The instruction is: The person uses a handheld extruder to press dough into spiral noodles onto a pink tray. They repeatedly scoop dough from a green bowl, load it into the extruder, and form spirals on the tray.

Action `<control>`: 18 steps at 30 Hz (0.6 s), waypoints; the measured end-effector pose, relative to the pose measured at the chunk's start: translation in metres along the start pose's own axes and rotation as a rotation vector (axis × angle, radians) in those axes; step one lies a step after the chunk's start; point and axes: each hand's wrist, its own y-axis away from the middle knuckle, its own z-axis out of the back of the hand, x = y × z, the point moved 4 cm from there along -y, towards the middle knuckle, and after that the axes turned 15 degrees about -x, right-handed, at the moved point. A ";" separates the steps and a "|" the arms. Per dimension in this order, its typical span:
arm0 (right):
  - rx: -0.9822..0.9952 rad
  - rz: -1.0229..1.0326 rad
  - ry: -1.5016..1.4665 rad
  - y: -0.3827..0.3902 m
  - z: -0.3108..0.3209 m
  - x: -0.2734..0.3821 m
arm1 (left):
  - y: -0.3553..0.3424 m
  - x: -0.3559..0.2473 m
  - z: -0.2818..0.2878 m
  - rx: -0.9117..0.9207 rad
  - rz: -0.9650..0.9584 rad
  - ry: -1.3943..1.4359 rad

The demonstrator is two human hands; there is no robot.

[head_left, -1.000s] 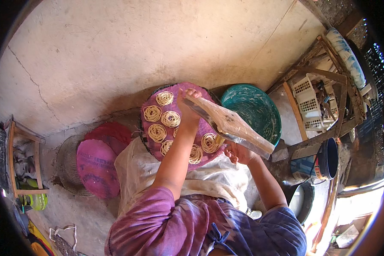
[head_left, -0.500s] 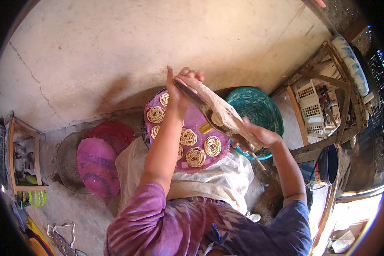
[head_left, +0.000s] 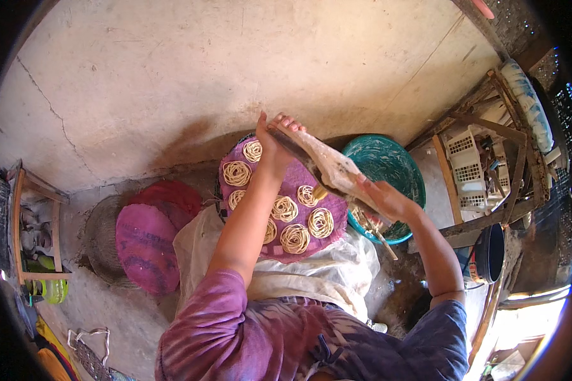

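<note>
I hold a long wooden hand press (head_left: pixel 343 171), slanted over a round tray, with a pale coating or wrap along its top. My left hand (head_left: pixel 278 134) is closed round its far upper end, thumb sticking up. My right hand (head_left: pixel 388 202) grips the lower end at the right. A brass-coloured nozzle (head_left: pixel 321 191) juts from the press's underside. Beside it lies a small coil of dough strands (head_left: pixel 306 195). Several similar coils, such as a large front coil (head_left: pixel 295 239), rest on the tray's purple cloth (head_left: pixel 299 174). My left forearm hides part of the tray.
A teal basin (head_left: pixel 419 184) smeared with white stands right of the tray. Translucent sheeting (head_left: pixel 337 260) lies over my lap. Purple cloth-covered rounds (head_left: pixel 146 247) lie at left. A wooden frame (head_left: pixel 448 181) with a white basket (head_left: pixel 467 162) stands at right; the wall (head_left: pixel 235 63) rises behind.
The press's nozzle has shifted right and a little up, with both hands still on the press. A small coil now shows on the cloth where the nozzle was.
</note>
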 end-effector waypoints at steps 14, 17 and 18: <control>0.093 0.050 -0.069 0.006 -0.003 -0.030 | -0.003 0.017 0.014 0.193 0.013 0.015; 0.285 -0.211 -0.724 -0.005 -0.017 -0.037 | -0.012 0.014 0.019 0.325 0.058 0.064; 0.309 -0.226 -0.822 -0.011 -0.027 -0.037 | -0.014 0.011 0.021 0.363 0.062 0.074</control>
